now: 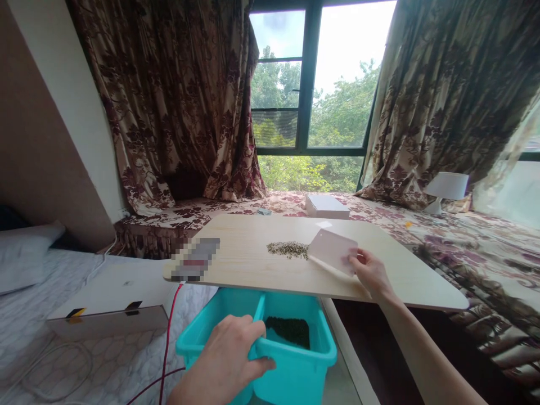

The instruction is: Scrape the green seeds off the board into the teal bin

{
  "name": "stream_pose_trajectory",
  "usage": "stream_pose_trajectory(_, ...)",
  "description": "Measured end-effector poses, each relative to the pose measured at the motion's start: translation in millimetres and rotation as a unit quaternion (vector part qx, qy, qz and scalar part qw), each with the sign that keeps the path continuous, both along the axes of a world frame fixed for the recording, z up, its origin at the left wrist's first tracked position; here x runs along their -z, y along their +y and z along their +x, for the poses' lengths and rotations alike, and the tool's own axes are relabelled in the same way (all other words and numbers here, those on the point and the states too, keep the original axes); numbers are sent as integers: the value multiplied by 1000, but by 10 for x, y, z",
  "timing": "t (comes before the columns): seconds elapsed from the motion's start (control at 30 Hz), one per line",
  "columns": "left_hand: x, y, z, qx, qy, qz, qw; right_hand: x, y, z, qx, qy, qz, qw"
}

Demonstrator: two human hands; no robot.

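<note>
My right hand pinches one edge of a translucent plastic scraper, tilted over the pale wooden tabletop. The scraper's left edge meets a scattered pile of small dark grains, perhaps beans. Below the table's near edge is a turquoise two-compartment bin. My left hand grips its near rim by the divider, thumb outside and fingers over the top. Dark green grains lie in the right compartment. What shows of the left compartment's inside is bare; my hand hides part of it.
A pixelated flat device with a red cable rests at the tabletop's left end. On the left bed lies a white box. Behind the table are a white box and a lamp on a flowered cover.
</note>
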State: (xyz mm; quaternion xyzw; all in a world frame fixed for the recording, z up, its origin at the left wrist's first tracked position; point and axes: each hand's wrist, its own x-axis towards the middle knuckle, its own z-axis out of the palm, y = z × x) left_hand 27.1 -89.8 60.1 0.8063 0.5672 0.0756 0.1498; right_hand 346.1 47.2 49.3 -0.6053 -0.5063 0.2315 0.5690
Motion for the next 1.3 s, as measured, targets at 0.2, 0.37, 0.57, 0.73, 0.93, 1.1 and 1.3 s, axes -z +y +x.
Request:
stream_pose_trajectory(0.2, -9, 15, 16, 0, 1, -2, 1000, -38, -28, -76, -33, 7, -12, 999)
stream_pose_trajectory(0.37, -54, 8, 11, 2, -3, -1, 1000, -117, -123, -94, -35, 14, -12, 999)
stream_pose_trajectory(0.57, -71, 23, -9, -1, 1, -1, 1000, -112, -170, -81, -16, 9, -19, 1000)
stream_pose_trajectory(0.73, -54, 28, -15, -2, -7, 1, 1000, -91, -178, -77, -26, 16, -25, 999)
stream_pose_trajectory(0.93, -55, 37, -17, 3, -3, -5, 1000, -58, -169, -39, -17, 8, -12, 1000)
stream_pose_trajectory(1.1, -55, 25, -15, 2, -5, -2, 1000, -82, -198, -71, -28, 7, -23, 999)
stream_pose_trajectory(1.3, -33, 32, -17, 1, -19, -4, 1000, -102, -228, -59, -12, 13, -27, 999)
